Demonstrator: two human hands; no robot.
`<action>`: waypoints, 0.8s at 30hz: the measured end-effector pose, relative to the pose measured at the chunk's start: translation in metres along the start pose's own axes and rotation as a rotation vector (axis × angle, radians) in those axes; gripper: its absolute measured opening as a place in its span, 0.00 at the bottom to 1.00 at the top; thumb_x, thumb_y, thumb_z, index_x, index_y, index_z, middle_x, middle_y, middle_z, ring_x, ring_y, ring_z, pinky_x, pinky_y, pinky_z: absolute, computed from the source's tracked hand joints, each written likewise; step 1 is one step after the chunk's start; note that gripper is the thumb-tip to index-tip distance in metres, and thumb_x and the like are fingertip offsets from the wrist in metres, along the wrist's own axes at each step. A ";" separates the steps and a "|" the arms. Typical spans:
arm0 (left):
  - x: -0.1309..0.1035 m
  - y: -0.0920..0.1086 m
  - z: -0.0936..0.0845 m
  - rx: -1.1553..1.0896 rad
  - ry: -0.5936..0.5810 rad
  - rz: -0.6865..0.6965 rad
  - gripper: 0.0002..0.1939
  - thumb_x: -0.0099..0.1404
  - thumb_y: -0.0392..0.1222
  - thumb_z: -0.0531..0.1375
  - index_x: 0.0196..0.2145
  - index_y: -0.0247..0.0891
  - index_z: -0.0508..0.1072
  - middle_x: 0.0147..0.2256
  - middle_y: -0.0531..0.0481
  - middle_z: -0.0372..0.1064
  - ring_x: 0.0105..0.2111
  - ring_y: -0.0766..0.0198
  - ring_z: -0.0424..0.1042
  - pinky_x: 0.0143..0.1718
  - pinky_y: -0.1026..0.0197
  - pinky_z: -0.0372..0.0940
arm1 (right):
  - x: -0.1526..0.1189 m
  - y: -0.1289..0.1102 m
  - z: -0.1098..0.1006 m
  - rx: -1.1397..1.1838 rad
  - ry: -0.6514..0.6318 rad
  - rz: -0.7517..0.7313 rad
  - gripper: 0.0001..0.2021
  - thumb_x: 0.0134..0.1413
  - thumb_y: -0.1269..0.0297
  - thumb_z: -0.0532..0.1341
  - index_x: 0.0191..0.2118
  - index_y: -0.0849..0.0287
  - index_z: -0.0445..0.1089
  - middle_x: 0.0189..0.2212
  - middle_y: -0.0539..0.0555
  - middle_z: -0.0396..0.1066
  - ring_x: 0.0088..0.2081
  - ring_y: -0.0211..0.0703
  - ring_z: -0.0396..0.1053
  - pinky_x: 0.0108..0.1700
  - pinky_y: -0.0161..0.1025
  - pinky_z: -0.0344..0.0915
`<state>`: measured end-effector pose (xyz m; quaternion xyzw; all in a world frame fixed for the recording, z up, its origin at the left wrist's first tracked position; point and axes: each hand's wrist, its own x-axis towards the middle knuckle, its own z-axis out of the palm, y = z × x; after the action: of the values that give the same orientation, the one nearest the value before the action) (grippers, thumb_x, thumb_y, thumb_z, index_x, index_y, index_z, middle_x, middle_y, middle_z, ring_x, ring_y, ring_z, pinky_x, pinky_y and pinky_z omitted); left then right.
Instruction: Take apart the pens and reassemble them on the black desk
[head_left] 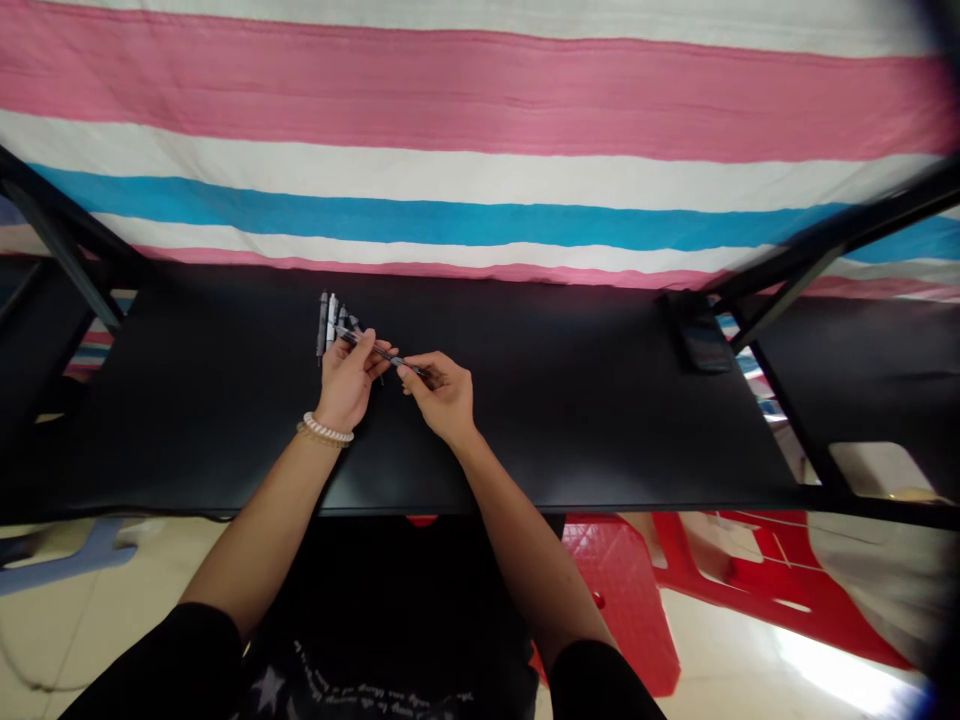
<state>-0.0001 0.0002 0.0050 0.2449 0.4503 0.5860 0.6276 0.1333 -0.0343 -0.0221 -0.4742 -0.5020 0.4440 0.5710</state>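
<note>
A slim dark pen (386, 355) is held slantwise between my two hands, above the black table. My left hand (349, 380) pinches it toward its upper left end. On its lower right end, the fingers of my right hand (442, 392) are closed. Just behind my left hand lie several pens in a loose row, among them a grey pen (322, 325) and a white pen (331, 318). My left hand and the held pen partly cover the others in the row.
The black table (570, 400) has a dark phone-like object (699, 335) at its right end, beside a metal frame leg (787, 260). A striped cloth (480, 180) hangs along the back edge. Red plastic stools (622, 600) stand below on the right.
</note>
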 end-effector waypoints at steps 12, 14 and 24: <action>-0.002 0.002 0.001 0.001 -0.009 0.014 0.23 0.57 0.43 0.73 0.44 0.42 0.66 0.31 0.52 0.77 0.32 0.64 0.80 0.37 0.62 0.73 | -0.002 -0.004 -0.002 -0.221 0.023 -0.193 0.09 0.62 0.57 0.64 0.41 0.54 0.80 0.38 0.56 0.78 0.35 0.42 0.77 0.38 0.43 0.77; -0.003 0.002 0.001 0.027 -0.015 0.031 0.26 0.57 0.43 0.73 0.47 0.44 0.64 0.32 0.53 0.77 0.32 0.63 0.80 0.36 0.62 0.73 | -0.003 -0.001 -0.001 -0.249 0.025 -0.182 0.10 0.62 0.55 0.63 0.42 0.54 0.80 0.37 0.55 0.79 0.34 0.43 0.77 0.38 0.43 0.77; -0.004 -0.002 0.001 0.040 0.021 0.138 0.32 0.56 0.47 0.73 0.52 0.47 0.60 0.33 0.54 0.78 0.33 0.62 0.81 0.38 0.61 0.74 | -0.001 0.004 0.002 -0.173 0.001 -0.036 0.24 0.59 0.44 0.64 0.53 0.55 0.70 0.37 0.54 0.78 0.33 0.40 0.77 0.34 0.37 0.76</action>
<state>0.0022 -0.0036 0.0050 0.2818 0.4506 0.6213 0.5758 0.1309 -0.0341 -0.0264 -0.5128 -0.5467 0.3883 0.5361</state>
